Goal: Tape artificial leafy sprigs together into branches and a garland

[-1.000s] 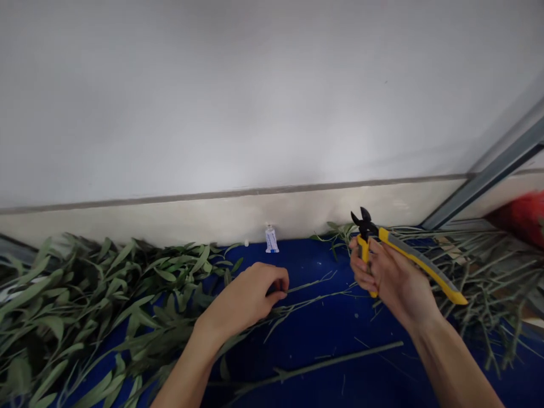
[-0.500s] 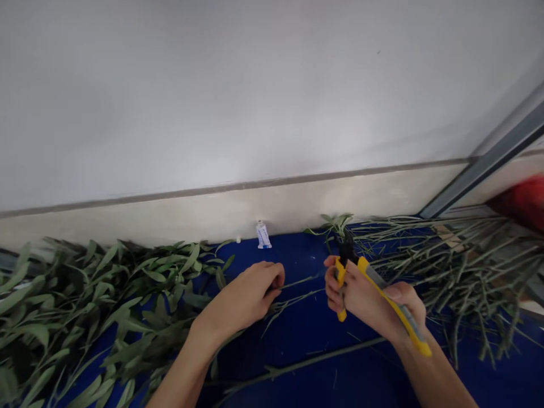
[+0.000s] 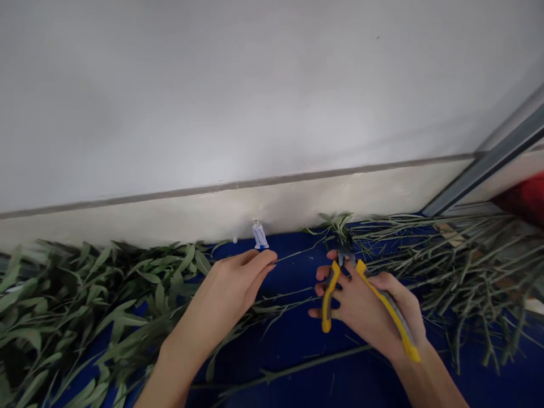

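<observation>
My left hand [image 3: 244, 277] pinches a thin green stem [image 3: 297, 253] that runs out to the right from the fingertips. In my right hand [image 3: 365, 306] lies a pair of yellow-and-grey handled pliers [image 3: 397, 323], dark jaws pointing away from me and handles spread apart. Several cut stems [image 3: 284, 303] lie on the blue surface [image 3: 352, 374] between the hands. Just beyond the left fingertips stands a small white and blue tube [image 3: 259, 235] against the wall.
Leafy branches [image 3: 106, 289] are heaped on the left. Bare stems [image 3: 463, 283] form a pile on the right, beside a slanted grey metal bar [image 3: 480, 164]. A longer stick [image 3: 297, 368] lies in front. A white wall [image 3: 255, 102] closes off the back.
My left hand has lifted slightly up and left, with a stem now showing at its fingertips. The pliers' handles have spread wider as my right fingers opened out.
</observation>
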Demonstrator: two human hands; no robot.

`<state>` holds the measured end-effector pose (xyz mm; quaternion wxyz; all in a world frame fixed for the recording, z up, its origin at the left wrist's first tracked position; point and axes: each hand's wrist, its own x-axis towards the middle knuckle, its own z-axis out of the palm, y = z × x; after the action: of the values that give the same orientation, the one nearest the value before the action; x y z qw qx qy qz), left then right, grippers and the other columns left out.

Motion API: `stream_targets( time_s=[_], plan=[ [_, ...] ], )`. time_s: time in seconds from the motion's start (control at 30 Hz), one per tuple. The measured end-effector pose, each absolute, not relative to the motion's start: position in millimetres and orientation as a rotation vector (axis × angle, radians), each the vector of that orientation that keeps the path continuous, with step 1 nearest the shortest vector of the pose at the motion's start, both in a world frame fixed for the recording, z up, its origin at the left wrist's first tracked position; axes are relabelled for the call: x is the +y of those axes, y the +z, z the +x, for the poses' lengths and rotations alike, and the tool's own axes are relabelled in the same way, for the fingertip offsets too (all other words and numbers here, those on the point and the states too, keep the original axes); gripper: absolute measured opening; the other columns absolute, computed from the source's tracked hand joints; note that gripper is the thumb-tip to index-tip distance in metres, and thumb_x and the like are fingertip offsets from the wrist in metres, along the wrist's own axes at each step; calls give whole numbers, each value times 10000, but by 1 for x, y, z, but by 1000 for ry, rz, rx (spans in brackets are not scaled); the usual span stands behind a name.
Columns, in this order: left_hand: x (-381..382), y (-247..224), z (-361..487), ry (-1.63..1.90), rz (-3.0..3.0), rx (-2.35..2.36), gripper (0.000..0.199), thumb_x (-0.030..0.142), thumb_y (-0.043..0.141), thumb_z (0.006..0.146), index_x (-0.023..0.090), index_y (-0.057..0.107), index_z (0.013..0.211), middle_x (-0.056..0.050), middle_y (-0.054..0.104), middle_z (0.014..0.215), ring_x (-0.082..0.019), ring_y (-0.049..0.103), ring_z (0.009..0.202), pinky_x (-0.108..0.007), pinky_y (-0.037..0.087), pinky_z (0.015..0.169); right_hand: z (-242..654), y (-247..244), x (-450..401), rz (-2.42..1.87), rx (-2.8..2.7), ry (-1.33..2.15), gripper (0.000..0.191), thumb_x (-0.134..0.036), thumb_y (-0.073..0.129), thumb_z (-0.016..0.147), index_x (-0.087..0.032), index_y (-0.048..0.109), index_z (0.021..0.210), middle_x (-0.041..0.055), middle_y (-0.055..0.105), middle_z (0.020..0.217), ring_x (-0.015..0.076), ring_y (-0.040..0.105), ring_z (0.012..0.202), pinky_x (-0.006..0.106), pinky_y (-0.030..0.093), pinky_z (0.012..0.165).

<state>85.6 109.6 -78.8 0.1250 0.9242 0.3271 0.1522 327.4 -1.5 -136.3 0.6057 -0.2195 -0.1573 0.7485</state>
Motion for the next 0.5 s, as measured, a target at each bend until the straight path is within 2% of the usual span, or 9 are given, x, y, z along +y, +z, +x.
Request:
stream_targets(
  time_s=[0.1,0.17,0.23,0.3,0.37,0.43,0.5],
  plan=[
    [106,-77,86,571,2758,919,199,220,471,1067,248,623,1192,-47,707,1179,-212,724,911,-333,541,783,326,-134,-5,-457,-277,1872,537,-582,446,944,-345,505,1423,111,621,1240,304,606,1032,651,489,934],
    [106,-78,87,642,2758,908,190,212,497,1058,237,634,1188,-46,711,1178,-202,725,910,-330,561,799,325,-134,-7,-409,-287,1949,642,-639,507,915,-350,445,1484,121,614,1269,308,607,1046,663,483,936],
    [106,-78,86,681,2761,902,193,192,519,1047,230,645,1189,-43,724,1148,-193,729,899,-326,582,813,324,-133,-9,-387,-342,1972,794,-571,678,816,-360,390,1525,123,612,1291,315,602,1089,640,481,955],
    [106,-78,85,739,2801,861,218,139,532,1029,218,656,1189,-47,736,1143,-199,735,927,-328,598,826,322,-130,-12,-449,-428,1958,912,-408,784,752,-377,344,1551,104,644,1236,287,625,1051,557,514,929],
    [105,-76,85,838,2866,782,233,86,549,1004,195,670,1171,-55,748,1117,-208,737,945,-334,610,830,321,-126,-14,-604,-529,1934,886,-327,768,815,-369,310,1573,73,689,1054,227,649,868,436,555,791],
    [102,-73,86,933,2906,733,220,58,576,981,171,684,1135,-59,756,1071,-207,737,919,-339,616,821,319,-123,-16,-834,-634,1838,750,-338,687,928,-334,312,1577,48,684,915,191,619,739,360,545,677],
    [99,-69,88,975,2908,742,221,40,599,964,159,692,1125,-64,755,1061,-204,732,923,-343,613,834,316,-122,-18,-1076,-748,1674,642,-410,659,961,-301,388,1532,55,687,940,187,604,737,341,539,660]
  ],
)
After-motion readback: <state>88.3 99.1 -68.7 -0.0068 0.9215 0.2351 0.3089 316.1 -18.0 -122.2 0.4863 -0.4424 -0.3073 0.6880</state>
